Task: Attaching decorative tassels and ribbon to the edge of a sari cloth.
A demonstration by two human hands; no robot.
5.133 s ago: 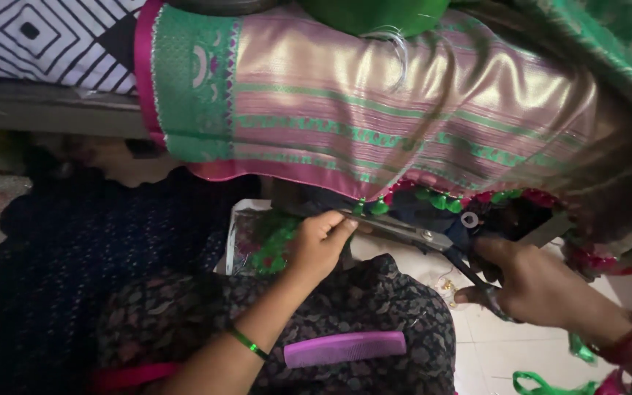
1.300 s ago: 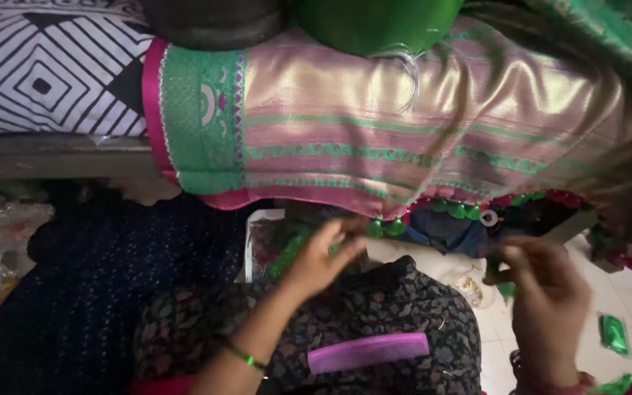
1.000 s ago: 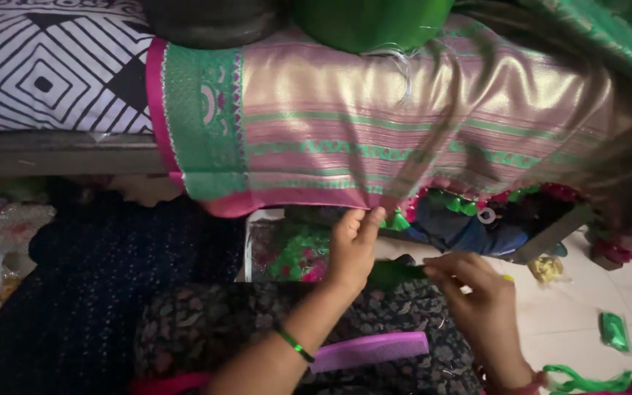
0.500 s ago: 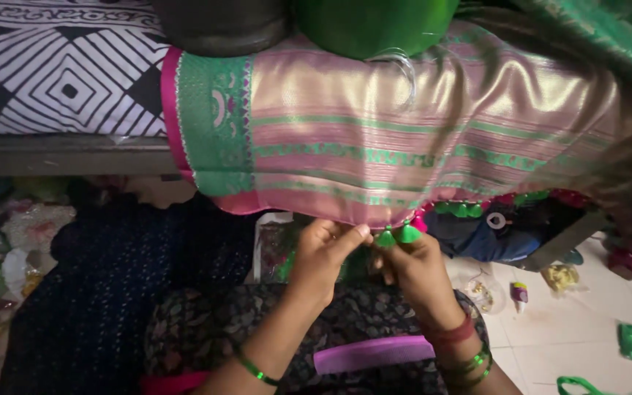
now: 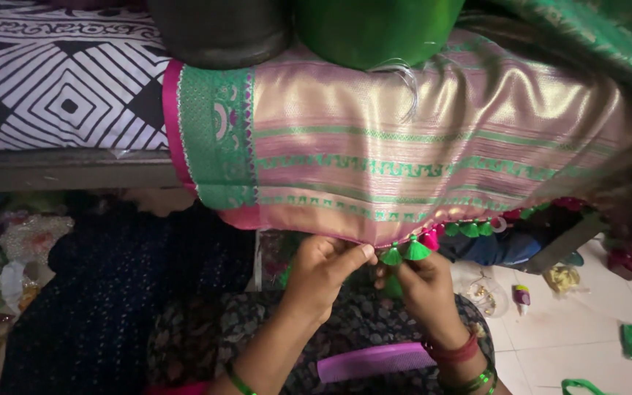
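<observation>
Pinching together at the pink-and-gold cloth's (image 5: 433,168) hem, left hand (image 5: 321,274) and right hand (image 5: 424,287) steady green tassels (image 5: 406,252) (fingertips closed on them).

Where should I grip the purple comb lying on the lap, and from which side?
Judging from the head view, take the purple comb by its long smooth spine, pinching near the bare left end. It lies flat and almost level across the patterned lap cloth, just below the right hand, whose bangled wrist crowds the comb's right end. Coming from above and the left looks clearest.
</observation>
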